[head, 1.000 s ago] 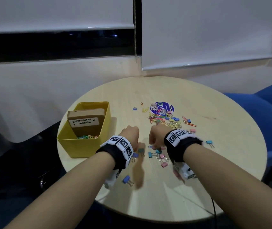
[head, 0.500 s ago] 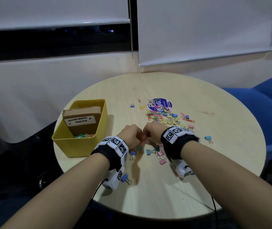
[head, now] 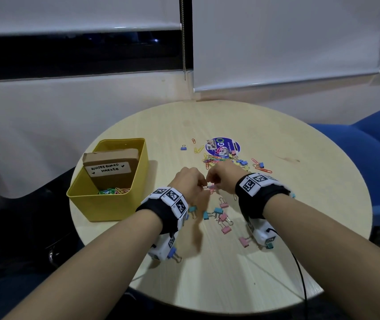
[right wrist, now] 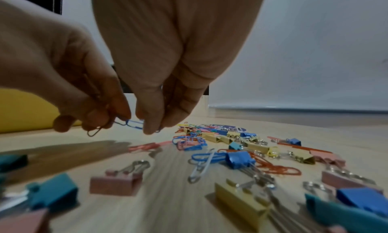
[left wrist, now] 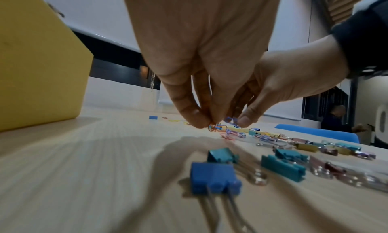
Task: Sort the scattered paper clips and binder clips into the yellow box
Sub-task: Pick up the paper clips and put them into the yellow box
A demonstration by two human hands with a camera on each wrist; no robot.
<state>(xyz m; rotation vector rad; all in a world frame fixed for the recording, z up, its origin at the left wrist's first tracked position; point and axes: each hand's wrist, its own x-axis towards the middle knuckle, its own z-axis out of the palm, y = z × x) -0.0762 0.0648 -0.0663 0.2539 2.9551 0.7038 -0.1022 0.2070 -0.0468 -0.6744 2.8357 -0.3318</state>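
Above the table's middle my left hand [head: 190, 181] and right hand [head: 221, 179] meet fingertip to fingertip. Between them hangs a blue paper clip [right wrist: 131, 123], linked to other clips. My left hand [left wrist: 206, 123] pinches one end, with a dark clip [right wrist: 94, 132] dangling below its fingers. My right hand [right wrist: 156, 128] pinches the other end. The yellow box [head: 105, 204] stands to the left with paper clips [head: 112, 191] in its near part. Loose paper clips [head: 216, 158] lie beyond the hands, and binder clips [head: 221, 215] lie between my wrists.
A brown cardboard box [head: 112, 167] labelled whiteboard marker fills the far part of the yellow box. A round sticker [head: 222, 145] lies behind the clip pile. A blue binder clip [head: 173, 252] sits under my left wrist. A blue chair [head: 369, 158] stands right of the round table [head: 230, 285].
My right hand has risen from the clips on the table and met my left hand. Both now pinch linked paper clips held between them.
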